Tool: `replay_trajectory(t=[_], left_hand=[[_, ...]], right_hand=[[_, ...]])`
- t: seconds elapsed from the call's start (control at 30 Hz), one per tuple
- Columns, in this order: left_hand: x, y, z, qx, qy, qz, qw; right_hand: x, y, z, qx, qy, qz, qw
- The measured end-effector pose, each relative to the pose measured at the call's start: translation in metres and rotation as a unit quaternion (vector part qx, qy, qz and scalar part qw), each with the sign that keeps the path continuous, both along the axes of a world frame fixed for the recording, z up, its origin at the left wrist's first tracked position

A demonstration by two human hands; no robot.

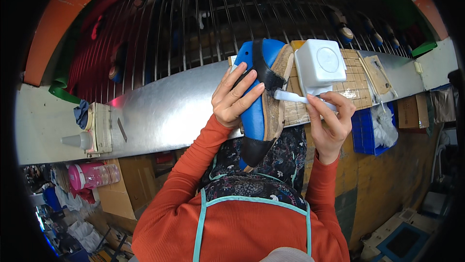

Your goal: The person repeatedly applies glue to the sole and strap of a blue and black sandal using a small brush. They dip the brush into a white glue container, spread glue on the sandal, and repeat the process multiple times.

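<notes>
My left hand (231, 101) grips a sandal on a blue shoe last (252, 116), its fingers laid over the last's blue side. The sandal (274, 114) is tilted on its side, with black straps at both ends and a brown, cork-like edge facing right. Between the thumb and fingers of my right hand (334, 119) is a white-handled brush (293, 96). The brush's head touches the sandal near the upper black strap; its bristles are mostly hidden. Just beyond that hand stands a white square plastic container (320, 63).
A woven mat (356, 85) lies under the container on the metal ledge (160, 111). Behind runs a rack of metal bars (201, 34) with several shoes on it. A blue crate (365, 136) sits low at right; a pink-lidded bottle (99, 175) is at lower left.
</notes>
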State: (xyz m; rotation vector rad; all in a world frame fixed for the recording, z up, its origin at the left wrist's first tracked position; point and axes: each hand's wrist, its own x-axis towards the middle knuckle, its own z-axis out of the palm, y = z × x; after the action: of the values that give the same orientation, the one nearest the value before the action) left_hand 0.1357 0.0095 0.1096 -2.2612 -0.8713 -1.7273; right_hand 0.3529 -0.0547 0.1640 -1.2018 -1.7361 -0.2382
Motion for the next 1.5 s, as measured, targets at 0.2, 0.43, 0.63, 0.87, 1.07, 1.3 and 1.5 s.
replay_trajectory(t=[0.2, 0.43, 0.63, 0.87, 1.07, 1.3, 1.5], left_hand=[[-0.002, 0.001, 0.003, -0.005, 0.008, -0.019, 1.000], [-0.005, 0.004, 0.002, 0.002, 0.029, -0.009, 1.000], [-0.005, 0.007, 0.002, -0.001, 0.011, 0.004, 1.000], [-0.006, 0.011, 0.003, 0.004, -0.009, 0.025, 1.000], [-0.003, 0.011, 0.000, -0.010, -0.038, 0.034, 0.999], [-0.001, 0.015, -0.003, -0.002, -0.061, 0.047, 0.997], [0.001, 0.013, -0.003, -0.003, -0.080, 0.056, 0.995]], right_hand=[[0.010, 0.000, 0.014, -0.086, -0.043, 0.039, 0.995], [0.025, 0.013, 0.027, -0.182, -0.070, 0.122, 0.973], [0.024, 0.015, 0.021, -0.210, -0.026, 0.152, 0.965], [0.021, 0.008, 0.008, -0.213, 0.011, 0.164, 0.963], [0.015, -0.004, -0.003, -0.215, 0.059, 0.150, 0.963], [0.005, -0.016, -0.005, -0.169, 0.056, 0.126, 0.976], [0.007, -0.022, 0.003, -0.147, 0.013, 0.151, 0.978]])
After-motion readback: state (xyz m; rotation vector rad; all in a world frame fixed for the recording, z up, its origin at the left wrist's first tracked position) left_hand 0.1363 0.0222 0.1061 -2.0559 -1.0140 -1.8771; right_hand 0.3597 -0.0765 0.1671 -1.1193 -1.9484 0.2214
